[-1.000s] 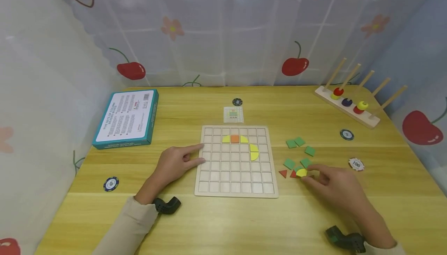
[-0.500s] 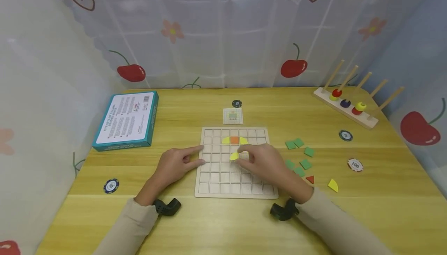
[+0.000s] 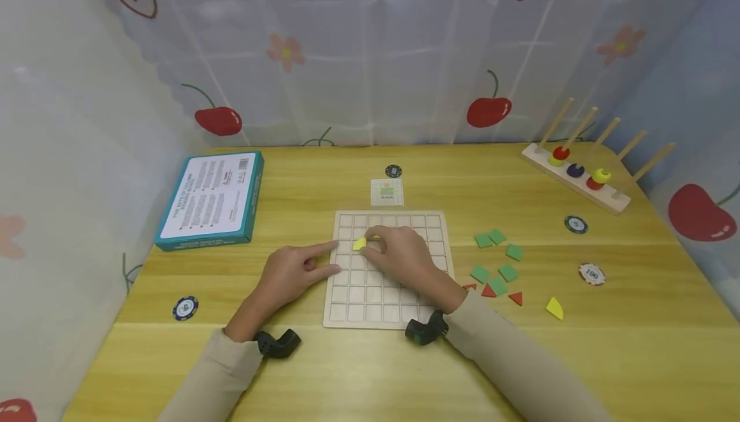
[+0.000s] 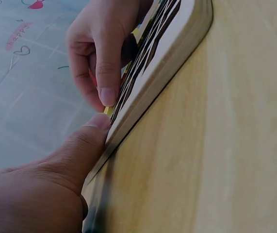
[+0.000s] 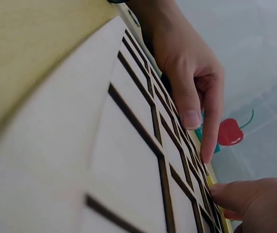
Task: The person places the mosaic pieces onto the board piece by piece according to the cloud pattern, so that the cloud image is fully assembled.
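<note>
Over the upper left of the wooden grid board (image 3: pixel 355 313), my right hand (image 3: pixel 401 255) pinches a yellow quarter-circle tile (image 3: pixel 360 243) between thumb and forefinger. The tile sits close over the squares of the second column. My left hand (image 3: pixel 289 274) touches the board's left edge with its thumb and a straight forefinger; the left wrist view shows its thumb (image 4: pixel 92 131) right at that edge. Most tiles on the board are hidden behind my right hand in the head view.
Right of the board lie green square tiles (image 3: pixel 508 273), red triangle tiles (image 3: pixel 516 298) and another yellow quarter-circle (image 3: pixel 554 308). Behind it are a pattern card (image 3: pixel 387 192) and a black chip (image 3: pixel 394 171). A teal box (image 3: pixel 208 200) stands left, a peg rack (image 3: pixel 575 178) far right.
My right hand has carried the yellow tile from the loose tiles on the right, leftward across the board to its upper left. My left hand has stayed at the board's edge.
</note>
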Available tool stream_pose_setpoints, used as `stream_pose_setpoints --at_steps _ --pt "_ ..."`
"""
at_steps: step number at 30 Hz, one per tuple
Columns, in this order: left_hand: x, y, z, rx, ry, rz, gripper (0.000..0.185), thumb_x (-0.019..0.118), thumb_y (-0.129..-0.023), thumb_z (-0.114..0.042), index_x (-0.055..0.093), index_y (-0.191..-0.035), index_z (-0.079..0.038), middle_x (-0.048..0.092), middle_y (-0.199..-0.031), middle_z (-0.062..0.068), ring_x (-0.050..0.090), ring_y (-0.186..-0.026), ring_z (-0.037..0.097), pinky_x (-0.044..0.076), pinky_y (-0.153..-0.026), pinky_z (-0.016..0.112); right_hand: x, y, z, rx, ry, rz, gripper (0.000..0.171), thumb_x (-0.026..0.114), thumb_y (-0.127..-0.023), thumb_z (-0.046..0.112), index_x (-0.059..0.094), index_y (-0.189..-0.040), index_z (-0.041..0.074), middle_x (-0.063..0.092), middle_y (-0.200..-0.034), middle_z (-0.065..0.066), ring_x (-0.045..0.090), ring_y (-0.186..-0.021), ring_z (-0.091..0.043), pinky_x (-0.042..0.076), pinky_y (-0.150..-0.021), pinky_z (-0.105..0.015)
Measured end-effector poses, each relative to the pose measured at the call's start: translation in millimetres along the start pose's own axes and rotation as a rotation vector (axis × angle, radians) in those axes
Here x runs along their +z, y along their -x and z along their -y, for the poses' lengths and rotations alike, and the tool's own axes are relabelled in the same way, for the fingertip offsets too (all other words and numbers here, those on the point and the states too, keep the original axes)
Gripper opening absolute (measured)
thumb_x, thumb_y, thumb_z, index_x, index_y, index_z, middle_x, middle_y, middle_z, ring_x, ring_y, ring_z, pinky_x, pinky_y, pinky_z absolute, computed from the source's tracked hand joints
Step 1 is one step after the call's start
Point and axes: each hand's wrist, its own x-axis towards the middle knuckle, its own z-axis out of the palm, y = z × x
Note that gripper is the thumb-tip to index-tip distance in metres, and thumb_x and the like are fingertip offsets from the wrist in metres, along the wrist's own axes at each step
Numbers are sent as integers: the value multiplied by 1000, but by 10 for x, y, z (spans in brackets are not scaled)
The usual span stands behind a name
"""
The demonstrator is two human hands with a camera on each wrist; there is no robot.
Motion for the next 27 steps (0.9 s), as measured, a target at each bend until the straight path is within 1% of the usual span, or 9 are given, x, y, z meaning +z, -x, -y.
stream_pose_setpoints --at_steps 2,8,13,15,17,20,22,24,27 --pt "0 -6 -8 2 1 -2 49 72 -91 -56 71 -132 -30 40 -56 -14 32 -50 4 28 -51 26 8 15 -12 -13 3 -13 24 76 -92 36 77 -111 21 49 -57 10 44 -52 -7 37 -49 -29" --pt "0 -19 -27 7 -4 2 49 72 -91 -56 72 -132 -30 39 -56 -14 32 -50 4 27 -51 27 19 63 -42 -69 33 -43 38 76 -92 37 73 -126 22 46 -56 13 43 -50 -5 35 -47 -27" --pt "0 -24 -36 12 -6 -1 49 72 -91 -56 71 -132 -30 39 -55 -14 32 -50 4 27 -51 27 29 100 -53 -116 38 -56 29 71 -95 32 77 -121 22 42 -52 14 39 -49 -4 33 -46 -25" --pt "1 -21 -38 14 -2 0 50 72 -91 -56 71 -132 -30 39 -55 -14 32 -50 4 27 -51 27 40 113 -64 -137 37 -77 34 71 -95 31 74 -128 21 41 -52 15 36 -48 -3 31 -46 -25" --pt "5 -17 -34 15 1 1 50 72 -91 -56 71 -132 -30 39 -56 -14 32 -51 4 28 -51 27 45 125 -75 -174 42 -131 45 72 -95 30 66 -138 21 42 -55 15 35 -48 -3 30 -45 -24" --pt "10 -11 -23 11 -3 -4 50 73 -90 -56 72 -132 -29 39 -56 -14 33 -51 4 28 -52 27 20 144 -86 -260 50 -267 58 74 -94 27 55 -149 21 43 -60 13 35 -48 -4 30 -44 -24" --pt "11 -6 -17 9 -7 -11 49 74 -90 -55 72 -132 -29 39 -56 -13 33 -51 4 28 -51 27 -32 180 -95 -313 48 -361 56 74 -93 22 57 -147 20 44 -61 11 36 -49 -5 31 -44 -25" --pt "8 -1 -16 6 -6 -14 49 74 -90 -55 72 -132 -29 39 -56 -13 32 -51 5 28 -51 27 -104 247 -128 -345 45 -423 51 74 -92 17 63 -141 18 43 -60 9 36 -50 -6 32 -45 -25" --pt "6 1 -19 3 2 -12 49 74 -90 -54 72 -132 -29 38 -55 -13 31 -51 5 27 -51 27 -233 420 -237 -342 60 -440 47 75 -90 13 67 -136 17 40 -58 10 33 -50 -5 31 -45 -23"
